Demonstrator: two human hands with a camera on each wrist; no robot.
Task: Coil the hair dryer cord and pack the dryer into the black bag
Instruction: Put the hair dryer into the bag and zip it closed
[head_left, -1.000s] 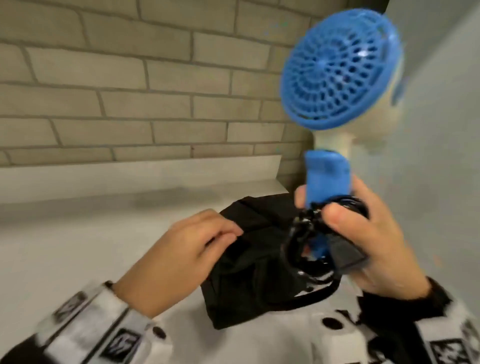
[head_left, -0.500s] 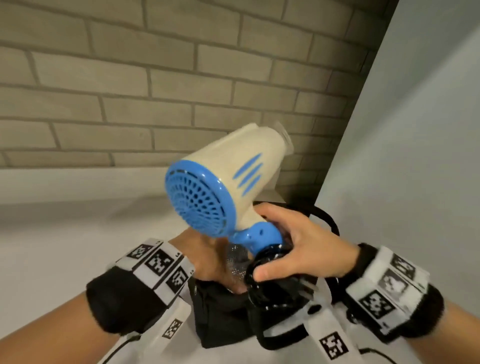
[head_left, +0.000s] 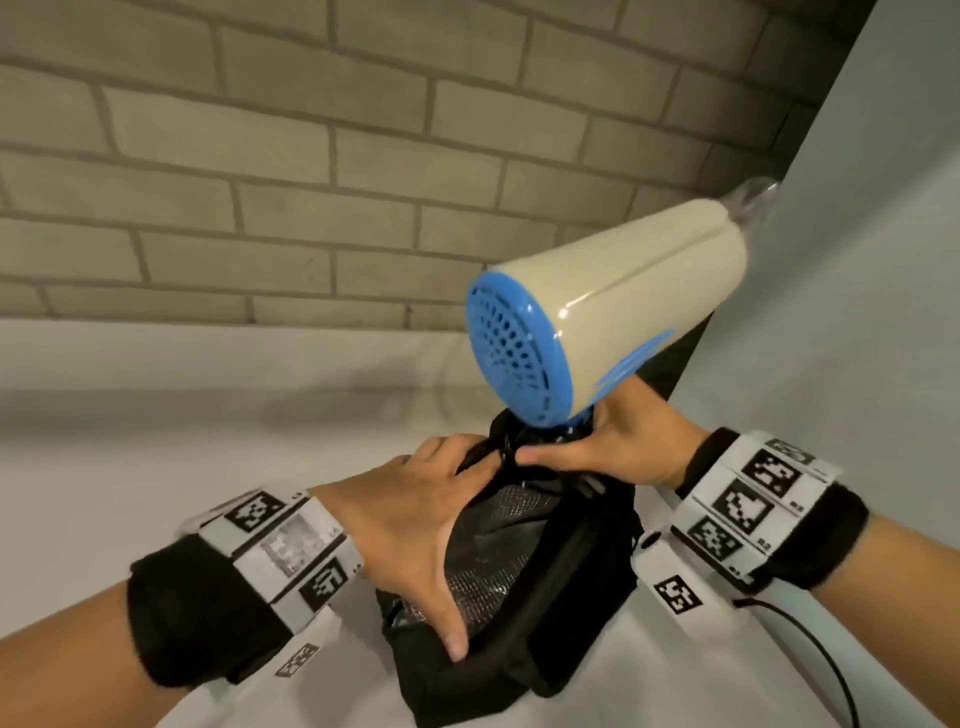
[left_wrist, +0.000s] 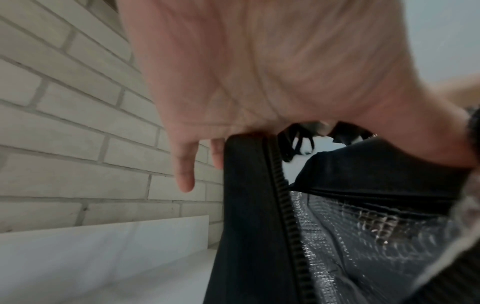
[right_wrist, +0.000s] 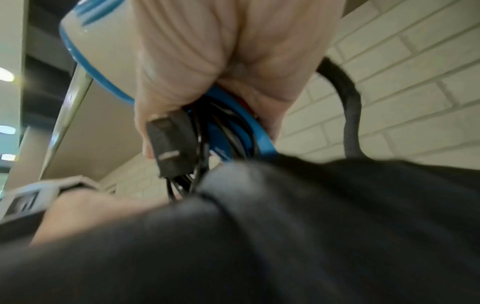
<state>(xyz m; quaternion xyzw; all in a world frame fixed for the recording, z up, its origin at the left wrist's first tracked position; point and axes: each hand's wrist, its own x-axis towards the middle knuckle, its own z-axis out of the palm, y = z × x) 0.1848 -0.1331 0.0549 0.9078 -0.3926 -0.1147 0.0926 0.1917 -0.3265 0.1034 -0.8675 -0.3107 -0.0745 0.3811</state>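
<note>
Head view, setting: a brick wall stood behind a pale counter, with a plain grey panel at the right.
Bag: the black bag sat on the counter near the person, its mouth pulled open so the silvery lining and the zip showed.
Dryer: the cream and blue hair dryer was held just above the far end of the bag's mouth, nozzle tilted up and away to the right, blue grille facing left.
Left hand: the left hand was spread across the opening, thumb stretched to the near rim and fingers curled over the far rim, holding the bag open.
Right hand: the right hand was wrapped round the blue handle under the dryer's body, so the body stuck out above the grip.
Cord: the coiled cord and its plug were pinned against the handle by the same fingers, the loops hanging down to the bag's rim.
Risk: a loop could likely catch on the zip or slip free and uncoil if the grip loosened; the wide body might jam in the mouth if it sagged shut.
</note>
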